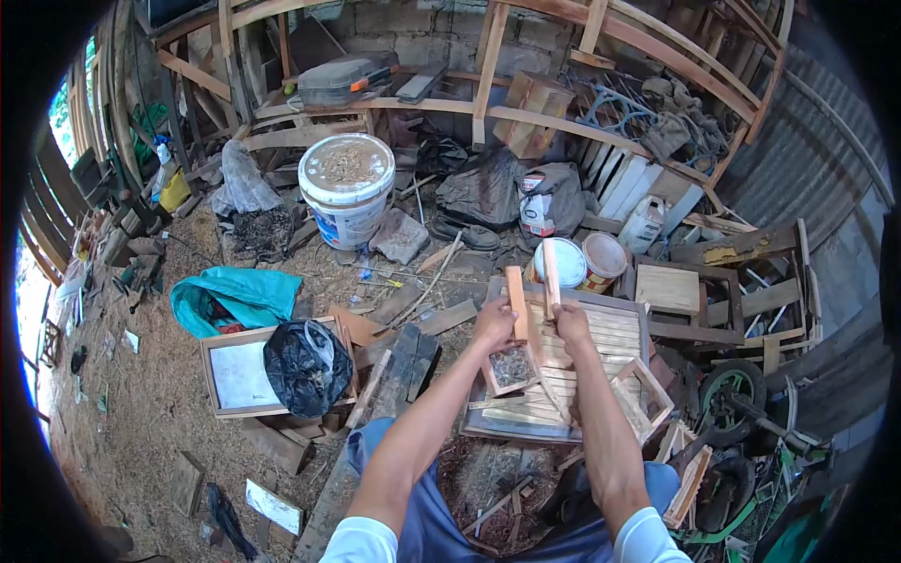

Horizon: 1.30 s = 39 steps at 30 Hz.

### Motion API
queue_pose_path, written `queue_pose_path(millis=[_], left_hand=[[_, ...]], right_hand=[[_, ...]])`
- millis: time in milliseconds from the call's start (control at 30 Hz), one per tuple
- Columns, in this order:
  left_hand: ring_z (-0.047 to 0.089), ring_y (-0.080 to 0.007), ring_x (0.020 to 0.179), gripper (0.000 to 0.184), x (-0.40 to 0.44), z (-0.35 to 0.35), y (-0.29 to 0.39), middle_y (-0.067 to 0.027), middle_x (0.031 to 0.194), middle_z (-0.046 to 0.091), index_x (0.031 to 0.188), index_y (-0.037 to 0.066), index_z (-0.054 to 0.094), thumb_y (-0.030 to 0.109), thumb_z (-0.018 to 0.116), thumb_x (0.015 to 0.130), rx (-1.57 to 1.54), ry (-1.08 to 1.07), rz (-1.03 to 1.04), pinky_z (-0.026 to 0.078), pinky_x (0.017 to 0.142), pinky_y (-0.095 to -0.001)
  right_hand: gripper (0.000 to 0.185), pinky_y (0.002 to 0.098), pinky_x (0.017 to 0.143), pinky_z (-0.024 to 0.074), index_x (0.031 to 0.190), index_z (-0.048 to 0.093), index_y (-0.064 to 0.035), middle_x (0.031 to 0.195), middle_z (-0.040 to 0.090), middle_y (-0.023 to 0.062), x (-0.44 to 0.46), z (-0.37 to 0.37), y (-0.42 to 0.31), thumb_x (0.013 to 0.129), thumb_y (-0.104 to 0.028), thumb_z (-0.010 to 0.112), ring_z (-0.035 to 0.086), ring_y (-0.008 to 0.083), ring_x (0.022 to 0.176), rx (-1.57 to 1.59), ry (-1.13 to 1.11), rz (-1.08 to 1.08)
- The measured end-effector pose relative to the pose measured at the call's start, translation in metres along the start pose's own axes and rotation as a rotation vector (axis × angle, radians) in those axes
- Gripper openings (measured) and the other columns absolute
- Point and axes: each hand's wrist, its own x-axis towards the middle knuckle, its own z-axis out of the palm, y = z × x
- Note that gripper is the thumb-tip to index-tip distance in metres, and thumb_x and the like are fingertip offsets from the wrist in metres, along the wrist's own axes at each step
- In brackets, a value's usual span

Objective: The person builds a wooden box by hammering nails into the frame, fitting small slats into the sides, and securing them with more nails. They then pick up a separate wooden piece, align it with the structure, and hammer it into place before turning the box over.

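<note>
My left hand [495, 325] is closed around the lower part of a short reddish wooden strip [516, 296], which points away from me. A paler wooden strip [550, 267] stands up from my right hand [570, 325], whose fingers are wrapped round its lower end. Both hands are above a slatted wooden panel [601, 324] with a darker border. Just below my left hand lies a small wooden frame [511, 369] with grey material showing inside it. Another small open wooden frame [646, 394] rests at the panel's right corner.
A large white bucket [347, 178] stands beyond the panel, left of two smaller paint tubs [603, 260]. To my left, a black plastic bag [308, 368] sits on a wooden tray [246, 375] beside a teal cloth [230, 293]. Wood offcuts and shavings cover the ground.
</note>
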Motion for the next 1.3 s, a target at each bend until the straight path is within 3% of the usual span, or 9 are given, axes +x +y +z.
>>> queue_pose_path(millis=[200, 333, 433, 533, 700, 767, 867, 1100, 1300], left_hand=[[0.067, -0.0236, 0.078, 0.042, -0.008, 0.027, 0.004, -0.0122, 0.089, 0.070, 0.122, 0.001, 0.063, 0.019, 0.070, 0.085, 0.180, -0.052, 0.124, 0.053, 0.073, -0.0365], [0.066, -0.0185, 0.081, 0.038, -0.034, 0.017, 0.036, -0.0124, 0.095, 0.068, 0.125, 0.000, 0.060, 0.016, 0.065, 0.090, 0.101, 0.004, 0.313, 0.053, 0.072, -0.0313], [0.064, -0.0190, 0.076, 0.039, -0.071, 0.002, 0.069, -0.0132, 0.098, 0.067, 0.127, 0.001, 0.056, 0.022, 0.061, 0.095, -0.182, -0.160, 0.240, 0.054, 0.073, -0.0317], [0.064, -0.0166, 0.094, 0.049, -0.091, -0.011, 0.076, -0.0141, 0.112, 0.062, 0.139, 0.001, 0.044, 0.021, 0.061, 0.096, -0.176, -0.198, 0.292, 0.055, 0.075, -0.0289], [0.063, -0.0160, 0.090, 0.068, -0.105, -0.026, 0.089, -0.0129, 0.108, 0.059, 0.148, 0.007, 0.025, 0.007, 0.064, 0.092, -0.465, -0.056, 0.374, 0.056, 0.073, -0.0287], [0.063, -0.0151, 0.088, 0.075, -0.099, -0.033, 0.089, -0.0128, 0.105, 0.059, 0.151, 0.012, 0.020, -0.002, 0.061, 0.090, -0.553, -0.022, 0.435, 0.057, 0.072, -0.0263], [0.063, -0.0150, 0.088, 0.080, -0.107, -0.045, 0.106, -0.0118, 0.103, 0.059, 0.153, 0.015, 0.016, -0.001, 0.061, 0.090, -0.638, -0.034, 0.408, 0.057, 0.071, -0.0260], [0.063, -0.0161, 0.081, 0.064, -0.098, -0.056, 0.101, -0.0102, 0.108, 0.057, 0.143, 0.015, 0.041, 0.011, 0.070, 0.086, -0.333, -0.033, 0.328, 0.055, 0.060, -0.0282], [0.064, -0.0143, 0.077, 0.062, -0.108, -0.076, 0.103, -0.0112, 0.110, 0.058, 0.138, 0.014, 0.043, 0.012, 0.073, 0.085, -0.325, 0.041, 0.330, 0.051, 0.053, -0.0260]], right_hand=[[0.032, 0.0336, 0.078, 0.0569, 0.122, 0.053, 0.0077, 0.108, 0.062, 0.0142, -0.029, -0.057, -0.025, 0.099, -0.015, 0.055, 0.065, 0.0219, 0.093, 0.474, -0.234, 0.045], [0.032, 0.0358, 0.097, 0.0533, 0.128, 0.049, 0.0073, 0.120, 0.059, 0.0156, -0.056, -0.073, -0.036, 0.098, -0.003, 0.052, 0.061, 0.0247, 0.107, 0.515, -0.432, -0.018], [0.040, 0.0353, 0.098, 0.0527, 0.134, 0.044, 0.0097, 0.123, 0.058, 0.0158, -0.091, -0.073, -0.047, 0.096, 0.001, 0.051, 0.062, 0.0245, 0.106, 0.501, -0.543, -0.117], [0.044, 0.0327, 0.099, 0.0514, 0.138, 0.044, 0.0064, 0.124, 0.059, 0.0145, -0.118, -0.068, -0.051, 0.094, 0.003, 0.052, 0.062, 0.0229, 0.108, 0.380, -0.606, -0.137], [0.050, 0.0301, 0.090, 0.0534, 0.139, 0.046, 0.0019, 0.119, 0.063, 0.0151, -0.149, -0.065, -0.039, 0.091, 0.001, 0.060, 0.063, 0.0191, 0.102, 0.110, -0.618, -0.193], [0.050, 0.0307, 0.089, 0.0538, 0.138, 0.045, 0.0021, 0.117, 0.063, 0.0163, -0.167, -0.065, -0.042, 0.091, -0.001, 0.062, 0.062, 0.0201, 0.102, 0.176, -0.569, -0.161], [0.047, 0.0322, 0.088, 0.0543, 0.133, 0.045, -0.0004, 0.114, 0.062, 0.0178, -0.179, -0.064, -0.039, 0.090, -0.001, 0.064, 0.061, 0.0223, 0.103, 0.269, -0.518, -0.155], [0.052, 0.0293, 0.088, 0.0529, 0.137, 0.046, -0.0045, 0.110, 0.063, 0.0154, -0.197, -0.048, -0.030, 0.088, 0.003, 0.063, 0.061, 0.0196, 0.098, 0.220, -0.518, -0.220], [0.072, 0.0327, 0.097, 0.0496, 0.148, 0.036, -0.0045, 0.130, 0.055, 0.0144, -0.209, -0.034, -0.032, 0.083, 0.010, 0.065, 0.056, 0.0222, 0.117, 0.178, -0.575, -0.360]])
